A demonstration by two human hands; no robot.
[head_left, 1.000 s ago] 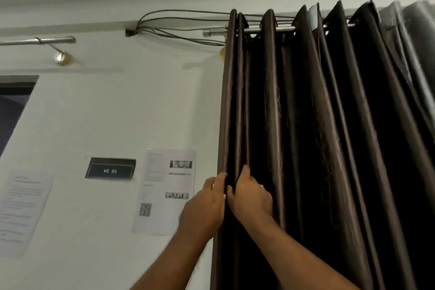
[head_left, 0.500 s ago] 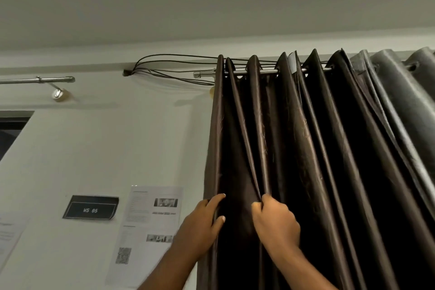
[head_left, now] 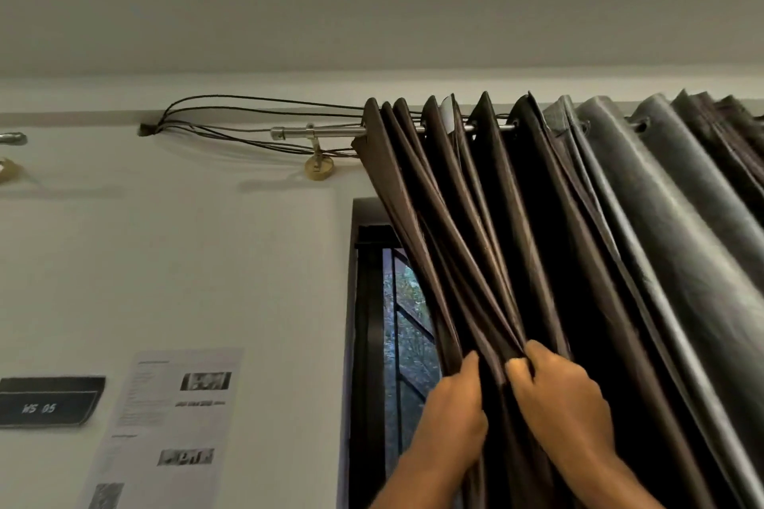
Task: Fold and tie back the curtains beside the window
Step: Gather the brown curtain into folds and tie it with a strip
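Observation:
A dark brown curtain [head_left: 475, 227] hangs in pleats from a metal rod [head_left: 330, 132] by eyelets. Its left edge is drawn to the right, baring part of a dark-framed window [head_left: 397, 322] with greenery outside. My left hand [head_left: 452, 413] grips the curtain's bunched left pleats from the left. My right hand [head_left: 562, 401] grips the same bunch from the right, fingers curled into the folds. The two hands sit close together, low in the view. A second, greyer curtain [head_left: 661, 219] hangs on the rod further right.
Black cables [head_left: 231, 115] loop along the wall to the rod's left end, above a brass bracket [head_left: 317, 168]. On the white wall at the left hang a black "WS 05" sign [head_left: 45, 401] and a printed sheet [head_left: 173, 417]. The ceiling fills the top.
Both hands have pulled the curtain's left edge to the right and bunched the pleats together, uncovering the window behind. The view has tilted upward.

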